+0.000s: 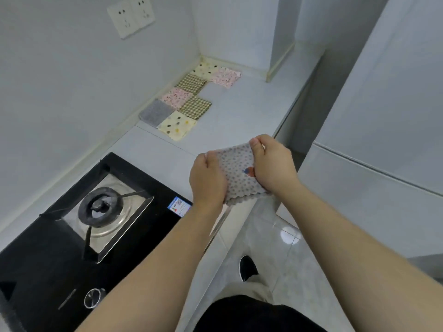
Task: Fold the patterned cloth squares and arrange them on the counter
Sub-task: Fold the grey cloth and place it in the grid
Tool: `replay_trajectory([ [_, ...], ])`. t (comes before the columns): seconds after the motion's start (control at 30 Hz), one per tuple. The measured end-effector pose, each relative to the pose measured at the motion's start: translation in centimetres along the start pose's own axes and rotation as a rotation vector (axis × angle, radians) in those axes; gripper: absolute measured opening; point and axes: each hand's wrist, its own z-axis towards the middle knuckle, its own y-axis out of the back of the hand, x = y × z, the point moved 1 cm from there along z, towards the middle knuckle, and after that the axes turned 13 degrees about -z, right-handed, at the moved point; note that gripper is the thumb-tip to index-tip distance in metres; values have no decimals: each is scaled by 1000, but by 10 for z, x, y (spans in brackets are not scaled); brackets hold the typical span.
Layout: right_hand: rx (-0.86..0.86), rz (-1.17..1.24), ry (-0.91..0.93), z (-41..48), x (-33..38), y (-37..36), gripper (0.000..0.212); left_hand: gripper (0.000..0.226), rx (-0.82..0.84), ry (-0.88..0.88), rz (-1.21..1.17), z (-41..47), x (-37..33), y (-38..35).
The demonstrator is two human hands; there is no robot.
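Grey dotted cloth [239, 173]: held up over the near edge of the surface [239, 111], left hand [207, 180] and right hand [273, 164] gripping opposite sides; 7 laid squares [189, 105] lie far-left along the wall, nearer the left hand.

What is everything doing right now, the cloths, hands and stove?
Grey dotted cloth with scalloped edge: held up between both hands.
Left hand: grips the cloth's left side.
Right hand: grips its right side.
Seven folded patterned cloth squares: lying flat on the white counter.
Black gas stove burner: unlit.
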Motion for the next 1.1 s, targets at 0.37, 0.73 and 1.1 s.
replay_trajectory([
  [0.37, 81, -23, -59, 148, -18, -3, 22, 33, -17, -28, 129, 111, -17, -84],
  [0.73, 383, -200, 251, 291, -4, -119, 27, 38, -461, 127, 163, 222, 14, -79],
  [1.1, 479, -369, 342, 465, -11, -138, 34, 22, -403, 261, 156, 341, -12, -158],
])
